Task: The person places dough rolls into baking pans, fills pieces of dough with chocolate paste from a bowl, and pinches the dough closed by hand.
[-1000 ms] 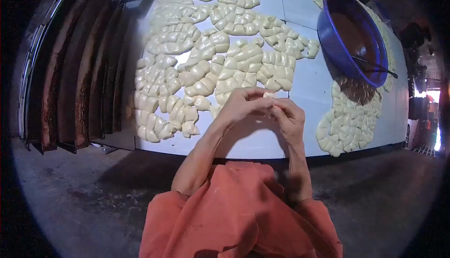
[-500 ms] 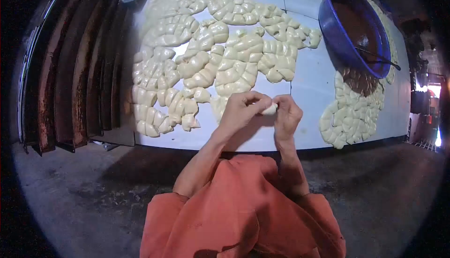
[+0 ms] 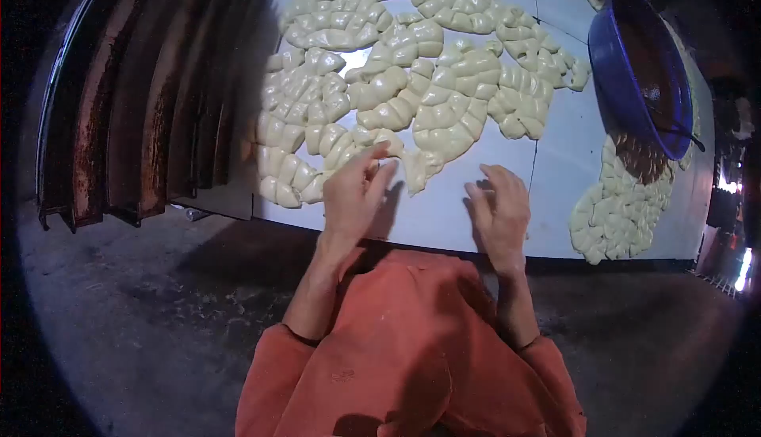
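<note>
My left grip (image 3: 353,195) and right grip (image 3: 501,211) have split apart since a moment ago, both loosely parted and looking empty, with the nearest dough slab (image 3: 341,145) at the left one's fingertips, probably soft and stretchy, so I'd pinch its edge gently.

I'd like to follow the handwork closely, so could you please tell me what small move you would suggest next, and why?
I'd probably close the left hand's thumb and forefinger gently on the near edge of the pale dough: they are parted right by it, while the right hand is over bare white tabletop, with nothing visible in its grasp.
</note>
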`<action>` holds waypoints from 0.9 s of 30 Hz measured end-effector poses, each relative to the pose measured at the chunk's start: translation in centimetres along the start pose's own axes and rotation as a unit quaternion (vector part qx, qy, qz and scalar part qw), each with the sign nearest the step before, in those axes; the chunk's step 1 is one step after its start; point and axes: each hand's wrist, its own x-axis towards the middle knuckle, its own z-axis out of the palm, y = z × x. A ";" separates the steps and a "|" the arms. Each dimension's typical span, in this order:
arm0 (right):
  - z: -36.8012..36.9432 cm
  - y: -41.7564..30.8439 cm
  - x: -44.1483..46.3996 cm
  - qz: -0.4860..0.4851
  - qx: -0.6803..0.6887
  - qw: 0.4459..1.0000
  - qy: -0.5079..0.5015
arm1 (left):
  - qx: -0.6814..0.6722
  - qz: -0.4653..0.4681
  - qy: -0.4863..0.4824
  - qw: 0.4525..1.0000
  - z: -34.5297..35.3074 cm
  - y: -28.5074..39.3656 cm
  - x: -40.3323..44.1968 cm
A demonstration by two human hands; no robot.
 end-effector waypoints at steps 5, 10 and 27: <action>7.1 -5.1 5.3 -0.211 -0.026 0.977 -0.024 | 0.113 0.093 0.097 0.984 -2.5 -1.5 0.7; 8.4 -5.4 7.3 -0.141 0.050 0.980 -0.133 | 0.218 0.228 0.067 0.947 -1.9 -3.0 2.6; 0.1 -6.2 5.5 0.015 0.028 0.984 -0.177 | 0.203 0.317 -0.014 0.926 2.1 -2.5 3.9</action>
